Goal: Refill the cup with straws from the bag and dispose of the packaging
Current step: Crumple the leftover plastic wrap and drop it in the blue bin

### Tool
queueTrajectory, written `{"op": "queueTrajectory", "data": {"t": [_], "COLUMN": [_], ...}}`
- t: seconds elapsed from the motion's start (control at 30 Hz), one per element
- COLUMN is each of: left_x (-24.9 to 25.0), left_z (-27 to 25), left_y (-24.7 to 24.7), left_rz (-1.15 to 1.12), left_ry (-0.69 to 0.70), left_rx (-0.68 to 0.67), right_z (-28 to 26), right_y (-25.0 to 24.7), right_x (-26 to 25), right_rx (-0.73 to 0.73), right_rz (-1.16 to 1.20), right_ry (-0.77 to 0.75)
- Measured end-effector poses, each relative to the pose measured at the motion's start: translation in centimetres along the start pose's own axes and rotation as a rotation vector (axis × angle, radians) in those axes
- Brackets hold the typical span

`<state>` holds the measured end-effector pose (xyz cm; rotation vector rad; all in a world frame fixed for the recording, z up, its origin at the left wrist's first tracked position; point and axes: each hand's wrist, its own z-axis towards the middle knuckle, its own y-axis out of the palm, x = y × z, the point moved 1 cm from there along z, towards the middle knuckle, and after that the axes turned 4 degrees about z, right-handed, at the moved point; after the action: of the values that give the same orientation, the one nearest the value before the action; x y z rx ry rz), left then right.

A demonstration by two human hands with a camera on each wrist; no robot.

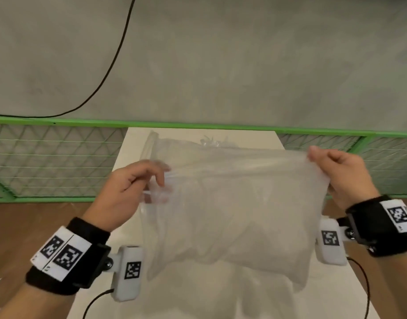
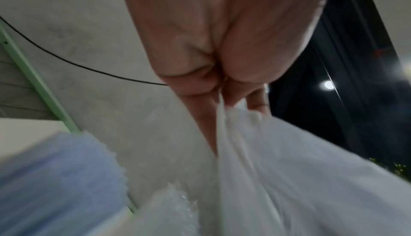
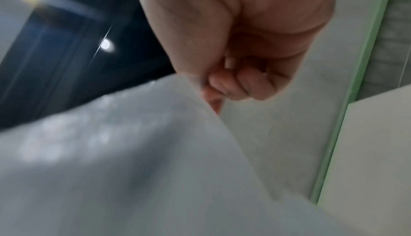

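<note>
Head view first: a person holds a translucent plastic bag [image 1: 234, 203] stretched out in the air above a white table [image 1: 220, 300]. Their left hand [image 1: 129, 189] pinches one upper corner of the bag, fingers and thumb closed on the gathered film, and their right hand [image 1: 340, 173] grips the opposite upper corner in a curled fist. The two hands are well apart, with the bag's top edge pulled taut between them and the rest hanging slack and crumpled below. Whether any straws are inside the bag I cannot tell; the film is cloudy and the picture is soft.

At the table's far end, beyond the bag, something clear and crinkled [image 1: 209, 141] sits on the tabletop, too blurred to name. A green mesh fence [image 1: 60, 162] runs behind the table's far edge, and past it a black cable [image 1: 110, 65] curves over grey concrete.

Left wrist view shows the bunched plastic squeezed between thumb and fingers [image 2: 193, 85], with a blurred pale blue shape [image 2: 60, 183] low beside the table. Right wrist view shows the fingers [image 3: 240, 83] curled tight over the bag's edge.
</note>
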<state>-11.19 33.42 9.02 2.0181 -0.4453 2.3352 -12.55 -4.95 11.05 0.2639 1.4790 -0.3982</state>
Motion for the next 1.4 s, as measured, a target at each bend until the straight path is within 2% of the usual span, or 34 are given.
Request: {"op": "queueTrajectory", "data": {"t": [0.03,0.1,0.2,0.27,0.37,0.4,0.5,0.57,0.6,0.67,0.77,0.9,1.03,1.13,1.3,1.4], "left_x": [0.1,0.4,0.1,-0.3,-0.6,-0.6,-0.6,-0.7,-0.9,-1.6,-2.4,-2.1,-1.1,-0.3,0.4,0.6], "left_z": [0.3,0.7,1.0,0.8,0.5,0.5,0.9,1.0,1.0,1.0,0.6,0.3,0.0,0.1,0.7,1.0], "left_y": [0.5,1.5,2.2,2.0,1.8,1.8,2.0,2.5,2.6,2.7,2.1,0.9,1.5,1.8,2.1,1.6], "left_rz": [-0.049,-0.132,-0.203,-0.209,-0.181,-0.180,-0.186,-0.199,-0.206,-0.246,-0.282,-0.289,-0.101,0.139,0.221,0.215], "left_ry": [-0.013,-0.020,-0.050,-0.092,-0.096,-0.073,-0.038,-0.039,-0.040,-0.051,-0.055,-0.053,-0.080,-0.105,-0.094,-0.091], "left_rx": [0.021,0.088,0.115,0.050,-0.077,-0.098,-0.104,-0.036,0.006,0.066,0.078,0.116,-0.010,-0.104,-0.201,-0.224], "right_z": [0.1,-0.2,-1.7,-2.6,-3.7,-3.7,-3.9,-4.0,-4.1,-3.5,-2.2,-1.6,-1.5,-1.2,-0.7,0.4], "right_y": [0.2,1.1,1.3,-0.5,-0.4,0.2,1.2,1.7,2.1,2.2,1.4,-1.0,-2.0,-2.4,0.7,2.2], "right_x": [-0.2,0.5,3.7,5.9,7.5,7.3,6.5,7.2,7.4,7.9,7.1,5.1,2.8,1.2,0.0,1.5], "right_rx": [-0.029,-0.162,-0.450,-0.468,-0.679,-0.756,-0.804,-0.875,-0.844,-0.663,-0.498,-0.530,-0.754,-0.725,-0.562,-0.578], "right_rz": [0.147,0.422,0.760,0.680,0.780,0.791,0.608,0.510,0.461,0.380,0.328,0.379,0.490,0.467,-0.077,-0.459], "right_ry": [0.020,0.165,0.403,0.425,0.517,0.475,0.400,0.373,0.361,0.359,0.367,0.291,0.076,-0.006,-0.231,-0.306]}}
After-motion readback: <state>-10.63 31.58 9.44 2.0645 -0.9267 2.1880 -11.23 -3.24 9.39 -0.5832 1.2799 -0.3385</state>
